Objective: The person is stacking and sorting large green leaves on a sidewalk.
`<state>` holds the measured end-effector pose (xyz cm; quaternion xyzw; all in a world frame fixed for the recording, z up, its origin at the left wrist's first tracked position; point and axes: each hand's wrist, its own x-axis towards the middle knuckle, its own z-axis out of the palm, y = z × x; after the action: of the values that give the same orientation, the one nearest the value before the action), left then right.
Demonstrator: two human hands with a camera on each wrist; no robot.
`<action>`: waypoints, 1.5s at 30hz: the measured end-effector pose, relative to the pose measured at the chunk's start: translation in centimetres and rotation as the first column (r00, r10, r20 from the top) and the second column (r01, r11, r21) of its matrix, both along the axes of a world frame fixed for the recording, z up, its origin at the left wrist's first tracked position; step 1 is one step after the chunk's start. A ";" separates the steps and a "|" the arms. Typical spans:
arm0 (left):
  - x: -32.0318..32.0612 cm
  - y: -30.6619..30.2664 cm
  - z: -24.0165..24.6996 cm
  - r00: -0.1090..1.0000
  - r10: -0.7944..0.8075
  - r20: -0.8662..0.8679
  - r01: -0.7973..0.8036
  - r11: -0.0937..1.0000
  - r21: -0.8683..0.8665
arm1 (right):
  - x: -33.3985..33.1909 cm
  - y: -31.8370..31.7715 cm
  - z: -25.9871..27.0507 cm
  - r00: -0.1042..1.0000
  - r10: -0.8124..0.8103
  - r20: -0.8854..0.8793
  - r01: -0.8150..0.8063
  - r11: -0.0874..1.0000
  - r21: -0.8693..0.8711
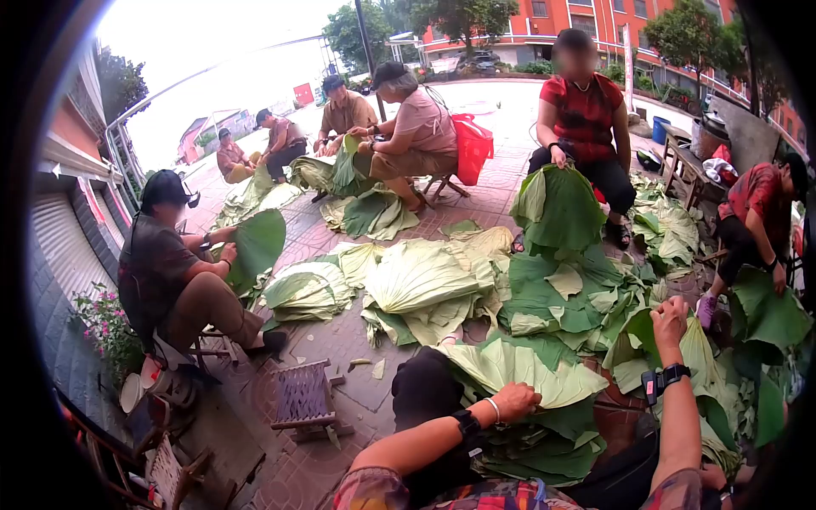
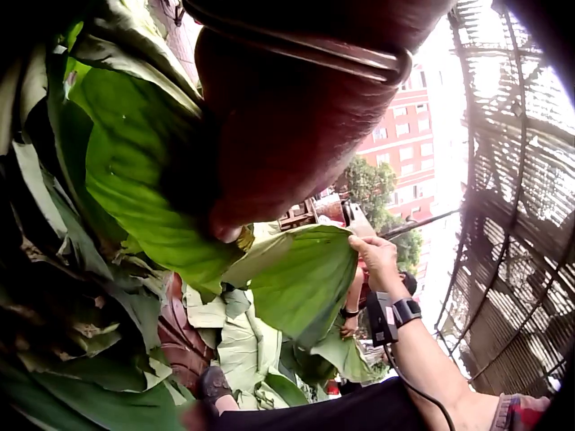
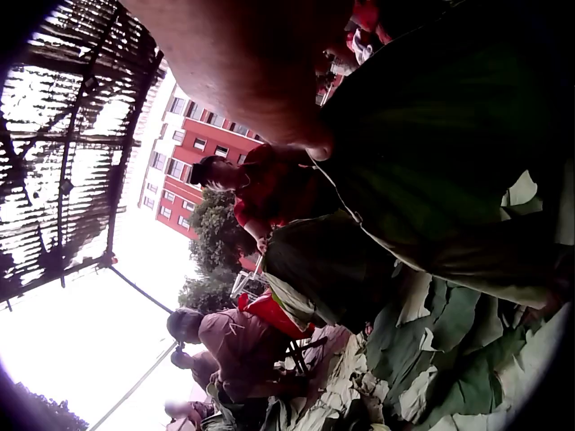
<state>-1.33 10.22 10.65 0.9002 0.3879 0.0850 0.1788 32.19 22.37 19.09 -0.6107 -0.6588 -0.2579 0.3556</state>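
Observation:
My left hand (image 1: 514,401) pinches the near edge of a broad, pale-green lotus leaf (image 1: 527,374) above my lap. In the left wrist view its thumb lies against a bright green leaf (image 2: 153,171). Raised higher on the right, my right hand (image 1: 670,323) grips the edge of a lotus leaf (image 1: 639,336) that hangs from the fingertips. From the right wrist, this leaf (image 3: 440,153) looks dark and wide, its rim running down from the thumb. Below my left hand lies a stack of darker green leaves (image 1: 544,446).
Flattened lotus leaves (image 1: 421,276) cover the paving ahead. A person in red (image 1: 582,119) holds up a leaf opposite; another person (image 1: 183,263) sits at the left with one. A low woven stool (image 1: 304,395) stands at my left. More people sit further back.

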 end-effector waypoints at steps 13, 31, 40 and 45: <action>0.4 -0.1 0.4 0.967 0.078 0.241 -0.096 0.993 0.063 | -15.3 -6.4 1.0 0.681 0.636 -0.363 -0.714 0.686 -0.140; 0.6 -0.9 2.1 0.919 0.243 0.311 -0.332 0.902 0.276 | -16.8 -8.2 -8.7 0.333 0.009 -0.943 -0.920 0.222 -0.323; 0.1 -0.1 1.3 0.907 0.185 0.378 -0.305 0.908 0.286 | -15.6 -8.5 -8.9 0.349 -0.055 -0.936 -0.924 0.148 -0.353; -0.1 0.2 1.0 0.895 0.161 0.417 -0.304 0.903 0.304 | -15.2 -8.6 -8.5 0.312 0.020 -0.950 -0.947 0.091 -0.309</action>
<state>-1.48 10.42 11.62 0.8295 0.4298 0.3496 0.0704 17.02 13.77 10.57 -0.4062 -0.6294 0.6054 0.2688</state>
